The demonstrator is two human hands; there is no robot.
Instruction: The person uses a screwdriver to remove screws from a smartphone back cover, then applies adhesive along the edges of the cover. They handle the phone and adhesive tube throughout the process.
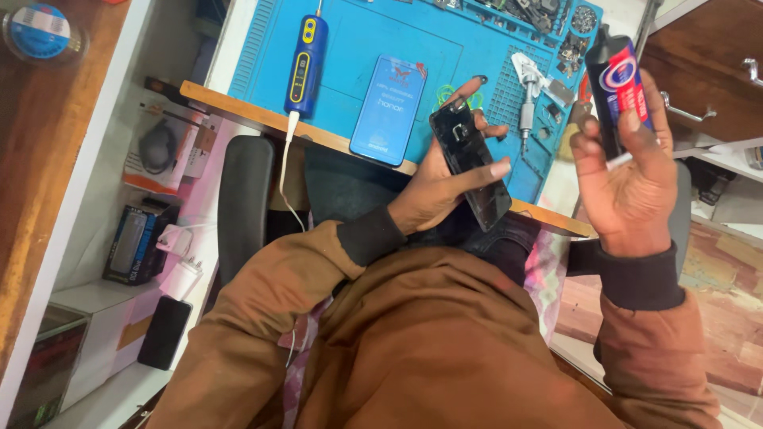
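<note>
Left hand [445, 187] fingers clamped on dark phone [470, 163] mid-frame, right hand [628, 179] gripping glue tube [622, 87] upper right; no glue visibly applied yet.

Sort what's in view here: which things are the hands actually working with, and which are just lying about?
In hand:
- black phone part, held in the left hand
- dark tube with red and blue label, held in the right hand

Lying about:
- blue phone on the blue work mat
- blue and yellow electric tool
- small screwdriver
- tape roll, upper left
</note>
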